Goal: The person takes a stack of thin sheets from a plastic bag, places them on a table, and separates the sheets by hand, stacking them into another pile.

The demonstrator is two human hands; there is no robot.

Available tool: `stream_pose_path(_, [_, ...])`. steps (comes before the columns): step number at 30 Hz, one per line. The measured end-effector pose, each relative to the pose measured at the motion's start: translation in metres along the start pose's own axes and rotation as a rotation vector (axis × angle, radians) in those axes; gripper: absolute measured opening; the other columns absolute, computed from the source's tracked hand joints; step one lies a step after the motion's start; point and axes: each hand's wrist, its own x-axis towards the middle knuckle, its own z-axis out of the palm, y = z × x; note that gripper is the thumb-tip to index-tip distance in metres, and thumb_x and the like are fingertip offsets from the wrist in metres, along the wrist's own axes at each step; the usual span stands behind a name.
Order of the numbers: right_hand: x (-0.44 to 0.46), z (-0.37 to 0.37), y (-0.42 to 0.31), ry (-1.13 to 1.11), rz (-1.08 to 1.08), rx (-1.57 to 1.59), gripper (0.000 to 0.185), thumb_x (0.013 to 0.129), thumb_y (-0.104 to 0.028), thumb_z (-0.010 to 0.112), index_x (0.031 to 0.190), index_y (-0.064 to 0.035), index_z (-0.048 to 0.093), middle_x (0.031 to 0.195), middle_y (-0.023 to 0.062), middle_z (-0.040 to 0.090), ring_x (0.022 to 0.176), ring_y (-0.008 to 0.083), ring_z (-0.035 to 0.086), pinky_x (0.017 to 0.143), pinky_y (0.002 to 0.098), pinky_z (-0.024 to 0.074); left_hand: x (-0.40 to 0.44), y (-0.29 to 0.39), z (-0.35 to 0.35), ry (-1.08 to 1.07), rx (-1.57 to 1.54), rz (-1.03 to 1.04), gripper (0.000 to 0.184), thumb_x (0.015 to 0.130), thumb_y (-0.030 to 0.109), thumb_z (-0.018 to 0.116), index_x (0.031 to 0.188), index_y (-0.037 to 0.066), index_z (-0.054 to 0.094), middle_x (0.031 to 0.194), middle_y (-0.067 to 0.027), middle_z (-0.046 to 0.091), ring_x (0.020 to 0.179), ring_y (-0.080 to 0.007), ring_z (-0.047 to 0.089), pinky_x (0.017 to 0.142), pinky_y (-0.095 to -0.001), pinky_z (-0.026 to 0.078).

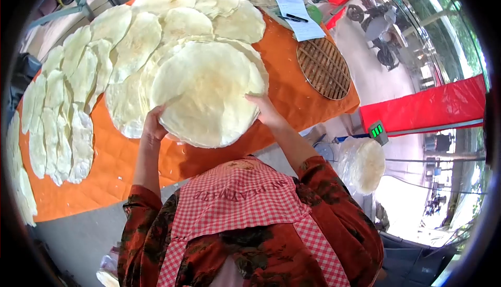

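A stack of thin, round, pale flatbreads is lifted in front of me, tilted, over an orange-covered table. My left hand grips the stack's lower left rim, with its thumb on top. On the right rim, my right hand has its thumb over the upper face. The fingers of both hands are hidden underneath. Behind and to the left of the stack lie more flatbreads, partly covered by it.
Overlapping flatbreads spread over the table's left and back. A round slatted bamboo rack lies at the right end, beside a notepad with pens. Right of the table stands a plastic-wrapped flatbread stack near a green-lit display.
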Motion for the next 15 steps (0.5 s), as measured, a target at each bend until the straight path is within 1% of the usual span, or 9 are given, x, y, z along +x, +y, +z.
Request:
stream_pose_path(4, [0.000, -0.006, 0.004, -0.089, -0.238, -0.146, 0.067, 0.081, -0.009, 0.066, 0.138, 0.0035, 0.034, 0.133, 0.0121, 0.050, 0.121, 0.0226, 0.049, 0.097, 0.0372, 0.0448, 0.004, -0.004, -0.006, 0.104, 0.154, -0.014, 0.046, 0.090, 0.013, 0.046, 0.131, -0.008, 0.046, 0.128, -0.0215, 0.054, 0.120, -0.0321, 0.053, 0.103, -0.0428, 0.043])
stream_pose_path(5, [0.016, -0.030, 0.026, -0.141, -0.205, -0.053, 0.065, 0.081, -0.009, 0.066, 0.137, 0.0043, 0.037, 0.132, 0.0121, 0.051, 0.118, 0.0220, 0.051, 0.096, 0.0367, 0.0459, 0.001, -0.008, -0.003, 0.167, 0.201, -0.013, 0.046, 0.090, 0.015, 0.048, 0.130, -0.009, 0.046, 0.125, -0.0207, 0.057, 0.112, -0.0323, 0.058, 0.098, -0.0436, 0.047])
stream_pose_path(6, [0.012, -0.047, 0.026, -0.075, -0.010, -0.147, 0.062, 0.081, -0.009, 0.065, 0.136, 0.0042, 0.040, 0.130, 0.0127, 0.053, 0.115, 0.0229, 0.054, 0.096, 0.0378, 0.0462, -0.004, -0.012, -0.008, 0.177, 0.367, 0.040, 0.041, 0.090, 0.016, 0.052, 0.124, -0.007, 0.054, 0.116, -0.0170, 0.062, 0.102, -0.0281, 0.062, 0.089, -0.0403, 0.051])
stream_pose_path(7, [0.008, -0.019, 0.018, -0.075, -0.133, -0.081, 0.056, 0.081, -0.006, 0.063, 0.132, 0.0051, 0.043, 0.123, 0.0131, 0.057, 0.109, 0.0245, 0.057, 0.093, 0.0383, 0.0484, -0.010, -0.016, -0.013, 0.198, 0.533, 0.091, 0.036, 0.089, 0.017, 0.056, 0.118, -0.004, 0.061, 0.107, -0.0133, 0.066, 0.092, -0.0239, 0.066, 0.079, -0.0370, 0.056])
stream_pose_path(8, [0.002, -0.013, 0.006, -0.021, -0.021, -0.118, 0.054, 0.081, -0.004, 0.062, 0.132, 0.0058, 0.043, 0.124, 0.0147, 0.057, 0.111, 0.0251, 0.057, 0.094, 0.0376, 0.0482, -0.016, -0.017, 0.005, 0.349, 0.476, 0.059, 0.031, 0.088, 0.016, 0.059, 0.113, 0.000, 0.065, 0.101, -0.0102, 0.067, 0.087, -0.0186, 0.065, 0.072, -0.0342, 0.055])
stream_pose_path(9, [-0.012, 0.005, -0.013, 0.010, 0.046, -0.216, 0.058, 0.081, -0.003, 0.060, 0.135, 0.0048, 0.041, 0.128, 0.0148, 0.055, 0.114, 0.0255, 0.056, 0.097, 0.0389, 0.0459, -0.022, -0.020, 0.009, 0.369, 0.411, 0.058, 0.027, 0.087, 0.016, 0.061, 0.107, 0.000, 0.067, 0.096, -0.0092, 0.068, 0.088, -0.0193, 0.065, 0.075, -0.0335, 0.054])
stream_pose_path(10, [-0.014, 0.012, -0.019, 0.040, -0.020, -0.295, 0.061, 0.079, 0.000, 0.061, 0.136, 0.0047, 0.039, 0.129, 0.0149, 0.053, 0.115, 0.0259, 0.055, 0.098, 0.0379, 0.0450, -0.024, -0.029, -0.009, 0.219, 0.455, 0.166, 0.034, 0.086, 0.012, 0.064, 0.116, -0.003, 0.061, 0.103, -0.0101, 0.066, 0.092, -0.0206, 0.064, 0.078, -0.0339, 0.054])
stream_pose_path(12, [-0.016, 0.015, -0.028, 0.097, -0.104, -0.342, 0.062, 0.075, 0.006, 0.062, 0.134, 0.0053, 0.041, 0.126, 0.0161, 0.055, 0.113, 0.0279, 0.056, 0.096, 0.0371, 0.0461, -0.056, -0.020, 0.046, 0.294, 0.099, 0.254, 0.051, 0.081, 0.007, 0.068, 0.127, -0.004, 0.049, 0.112, -0.0106, 0.062, 0.096, -0.0219, 0.063, 0.081, -0.0344, 0.053])
stream_pose_path(15, [-0.011, 0.040, -0.039, 0.067, -0.115, -0.380, 0.065, 0.074, 0.007, 0.062, 0.135, 0.0048, 0.040, 0.127, 0.0170, 0.054, 0.112, 0.0289, 0.057, 0.096, 0.0393, 0.0475, -0.098, -0.013, 0.056, 0.303, -0.003, 0.360, 0.061, 0.078, 0.001, 0.069, 0.132, 0.000, 0.043, 0.116, -0.0113, 0.059, 0.097, -0.0240, 0.061, 0.083, -0.0356, 0.053])
